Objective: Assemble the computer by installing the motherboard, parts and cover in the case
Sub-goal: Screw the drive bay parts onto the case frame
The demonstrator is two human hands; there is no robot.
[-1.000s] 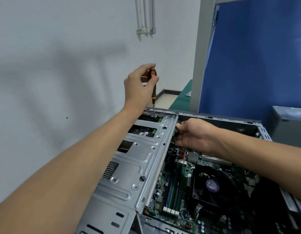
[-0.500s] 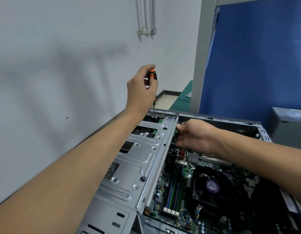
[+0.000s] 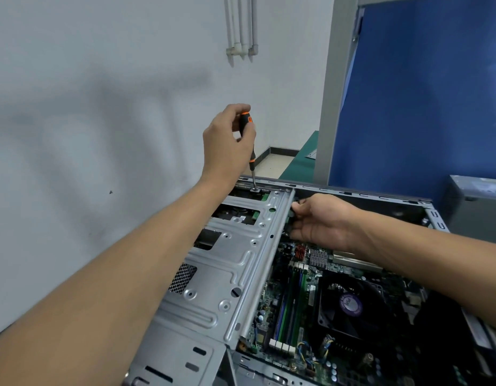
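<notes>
Working on the open case, lying flat on its side by a white wall. Gripping a screwdriver with the left hand, fingers curled round the black and orange handle, tip down on a screw at the far corner of the metal tray. Holding the far end of that tray's long edge with the right hand, fingers curled onto it, though hard to tell exactly how from here. Hands near each other but not touching. Inside the case, just beside the tray and lower down: the green motherboard, already in, with a black fan on top and long memory sticks next to it. No cover on yet. Probably tightening the tray down right now. About the tray: thin bent metal, so likely stiff and light, but maybe sharp along the cut edges and holes. Best held by the folded long edge, like now, and not by the thin inner cut-outs. About the screw: tiny, smooth, easy to drop down onto the board. Best to press straight down on the screwdriver and turn slowly, to stop the tip from slipping off and scratching something. About the motherboard: flat and stiff, but easy to break, full of little parts. Best to touch only its edges, and stay off the fan and the sticks.
</notes>
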